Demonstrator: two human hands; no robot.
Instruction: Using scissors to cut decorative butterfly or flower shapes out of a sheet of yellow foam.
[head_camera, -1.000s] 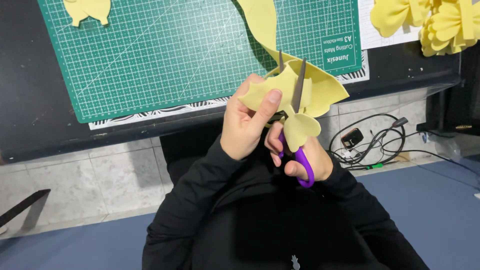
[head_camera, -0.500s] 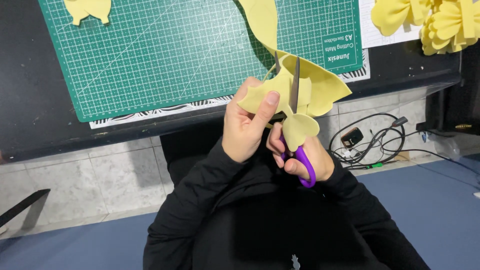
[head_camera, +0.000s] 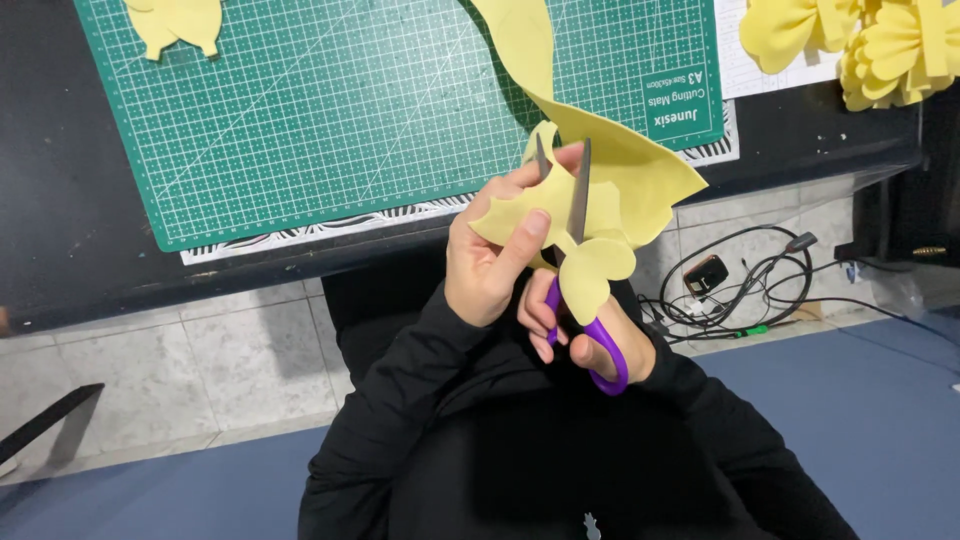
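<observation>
My left hand (head_camera: 490, 260) pinches a yellow foam sheet (head_camera: 640, 175) by its cut, lobed edge, thumb on top. My right hand (head_camera: 590, 335) grips purple-handled scissors (head_camera: 580, 250), fingers through the loops. The two grey blades point up and stand spread apart, with the foam between them. A long strip of the same foam curls upward over the green cutting mat (head_camera: 350, 100). Both hands are held above my lap, just in front of the desk edge.
A cut yellow foam shape (head_camera: 175, 22) lies at the mat's top left. Yellow foam flowers (head_camera: 860, 45) sit at the top right. The black desk (head_camera: 60, 200) runs across the top. Cables and a small adapter (head_camera: 735, 280) lie on the tiled floor.
The scissor blades have spread apart and moved a little to the left in the foam. My left hand has turned the piece slightly.
</observation>
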